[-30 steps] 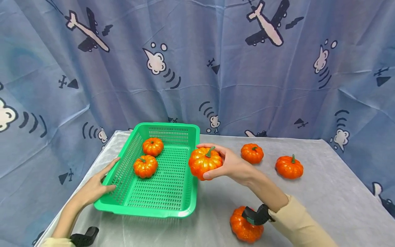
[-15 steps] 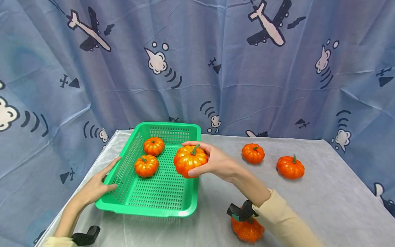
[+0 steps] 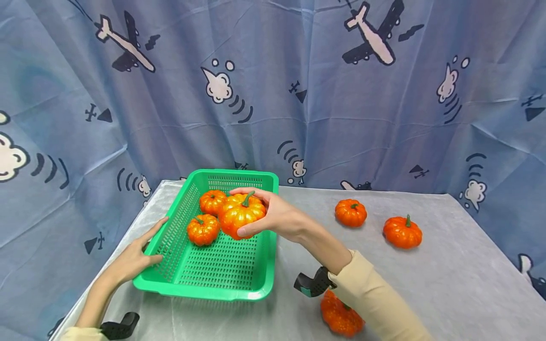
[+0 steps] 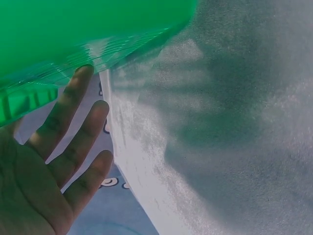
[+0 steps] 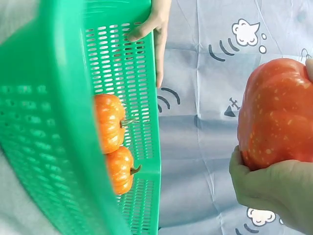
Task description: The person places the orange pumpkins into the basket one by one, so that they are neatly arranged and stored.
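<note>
1. basket (image 3: 204,292), green, stands on the surface (image 3: 452,284); two pumpkins (image 3: 203,230) lie inside it, near its left wall.
2. right hand (image 3: 279,214): fingers grasping the held pumpkin (image 3: 240,215) above the basket.
3. left hand (image 3: 133,259): fingers loosely straight, spread, against the basket's left rim.
4. three more pumpkins (image 3: 350,213) sit right of the basket.

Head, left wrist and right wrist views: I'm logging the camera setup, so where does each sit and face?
Head: worn on the head, facing forward and down at the green basket, tabletop and airplane-print curtain; left grip, right grip and sleeves show.
Left wrist: on that wrist, facing the left grip's palm, the basket close up and the tabletop.
Right wrist: on that wrist, facing the right grip's pumpkin and the basket; both grips show.
Shared by head and right wrist: both grips, held pumpkin, basket, curtain.
</note>
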Available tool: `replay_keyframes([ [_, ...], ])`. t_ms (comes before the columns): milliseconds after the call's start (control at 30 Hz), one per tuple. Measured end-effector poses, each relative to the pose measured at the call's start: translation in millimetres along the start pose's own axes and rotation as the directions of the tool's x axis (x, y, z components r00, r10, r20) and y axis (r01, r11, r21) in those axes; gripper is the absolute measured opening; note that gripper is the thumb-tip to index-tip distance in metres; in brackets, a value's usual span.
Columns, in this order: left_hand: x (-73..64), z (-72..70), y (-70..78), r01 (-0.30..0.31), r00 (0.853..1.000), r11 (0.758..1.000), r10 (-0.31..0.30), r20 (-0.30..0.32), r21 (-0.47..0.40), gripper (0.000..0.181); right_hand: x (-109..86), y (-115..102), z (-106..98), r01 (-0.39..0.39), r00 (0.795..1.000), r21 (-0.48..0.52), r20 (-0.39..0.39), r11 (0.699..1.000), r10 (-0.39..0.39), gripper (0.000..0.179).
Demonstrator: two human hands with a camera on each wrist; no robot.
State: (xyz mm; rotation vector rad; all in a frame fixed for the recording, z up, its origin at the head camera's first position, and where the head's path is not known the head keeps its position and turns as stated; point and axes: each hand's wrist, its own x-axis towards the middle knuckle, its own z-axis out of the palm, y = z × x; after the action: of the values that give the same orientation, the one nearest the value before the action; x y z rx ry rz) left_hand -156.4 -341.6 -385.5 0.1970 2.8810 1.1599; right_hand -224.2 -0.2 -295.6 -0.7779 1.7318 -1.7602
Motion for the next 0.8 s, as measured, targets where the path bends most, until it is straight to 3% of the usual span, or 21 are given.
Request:
replay_keyframes([
  [500, -1.0, -1.9, 1.2, 0.026, 1.000, 1.000, -0.026, 0.008, -0.007, 0.092, 40.3, -23, 26, -0.001, 0.999, 0.022, 0.049, 1.000, 0.000, 0.065],
  [800, 0.4, -1.7, 0.4, 0.009, 1.000, 1.000, -0.009, -0.002, 0.009, 0.090, 66.6, -4, 47, -0.065, 0.998, 0.005, 0.003, 0.998, 0.065, 0.058],
])
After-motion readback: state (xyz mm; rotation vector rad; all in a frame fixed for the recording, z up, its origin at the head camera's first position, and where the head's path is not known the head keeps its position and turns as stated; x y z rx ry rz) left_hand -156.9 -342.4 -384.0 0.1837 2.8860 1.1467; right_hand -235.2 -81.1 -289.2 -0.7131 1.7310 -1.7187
